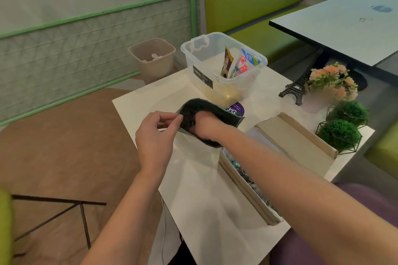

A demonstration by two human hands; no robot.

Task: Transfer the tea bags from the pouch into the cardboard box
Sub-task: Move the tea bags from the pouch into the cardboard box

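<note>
A dark pouch (224, 114) with a silvery front stands open at the middle of the white table (215, 211). My left hand (154, 135) pinches the pouch's near rim and holds its mouth open. My right hand (206, 125) is plunged into the pouch; its fingers are hidden inside, so what they hold cannot be seen. Right of the pouch lies the beige cardboard box (243, 187), its lid (295, 142) folded back. Several tea bags (247, 178) lie inside it, partly hidden by my right forearm.
A clear plastic tub (200, 58) with snack packets stands behind the pouch. A black tower figurine (295, 90), a flower pot (331, 84) and two green ball plants (340, 133) line the right edge. A bin (153, 58) sits on the floor beyond.
</note>
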